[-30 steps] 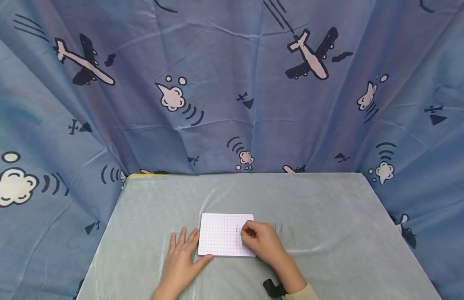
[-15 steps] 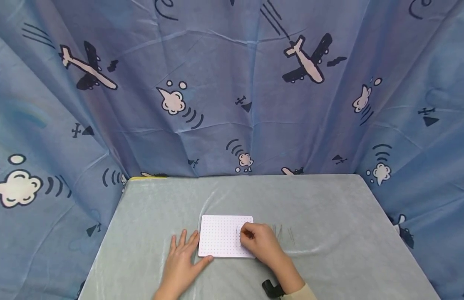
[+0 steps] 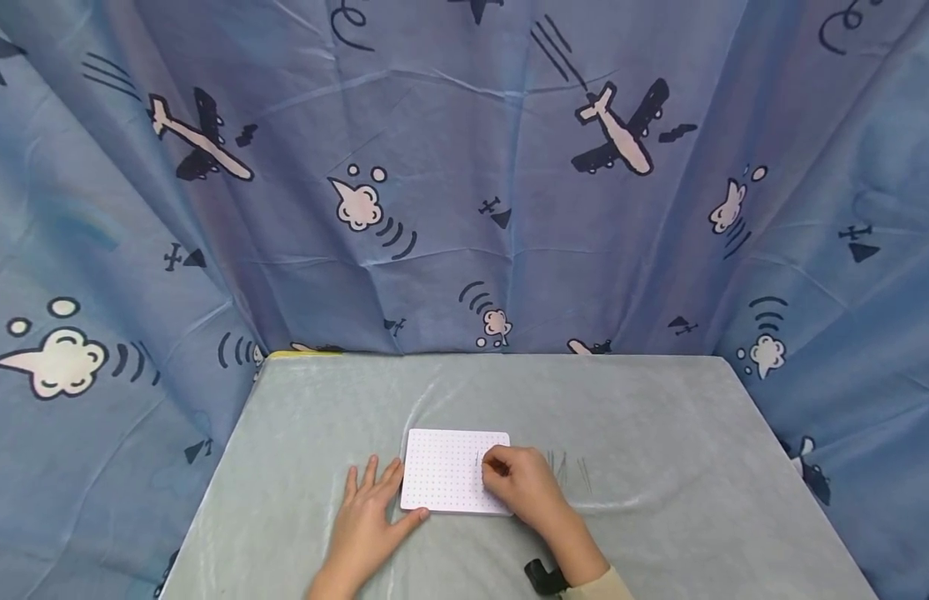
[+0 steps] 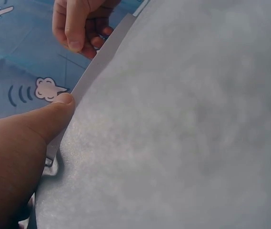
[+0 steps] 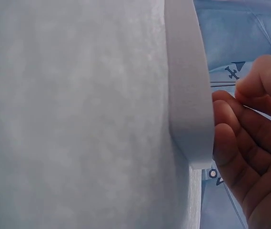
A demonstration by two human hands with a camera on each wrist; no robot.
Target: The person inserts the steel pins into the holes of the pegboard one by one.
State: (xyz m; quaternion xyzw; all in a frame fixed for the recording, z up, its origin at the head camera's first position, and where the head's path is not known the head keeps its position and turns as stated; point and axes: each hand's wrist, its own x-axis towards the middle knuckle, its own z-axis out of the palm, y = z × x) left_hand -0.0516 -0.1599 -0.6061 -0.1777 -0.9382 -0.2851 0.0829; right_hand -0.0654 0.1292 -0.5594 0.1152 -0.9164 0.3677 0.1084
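Note:
A white board [image 3: 442,475] with a grid of small dots or holes lies on the table. My left hand [image 3: 365,521] steadies it, straight fingers at its left edge and thumb along the near edge; the thumb [image 4: 61,105] also shows against the board's side [image 4: 97,67] in the left wrist view. Over the board's right part, my right hand [image 3: 527,487] pinches a thin needle [image 5: 223,84] between thumb and forefinger, its other fingers resting by the edge. Just left of those fingertips another thin needle [image 3: 476,458] shows on the board. The pinched needle's lower end is hidden.
Several thin dark needles [image 3: 572,471] lie on the grey cloth right of the board, beyond the right hand. A black wrist strap piece [image 3: 545,577] sits by the right sleeve [image 3: 602,585]. Blue curtains [image 3: 434,208] printed with planes surround the grey table [image 3: 659,433].
The head view has shifted slightly. Both hands and the board hold nearly the same places, and the right hand keeps its pinch over the board.

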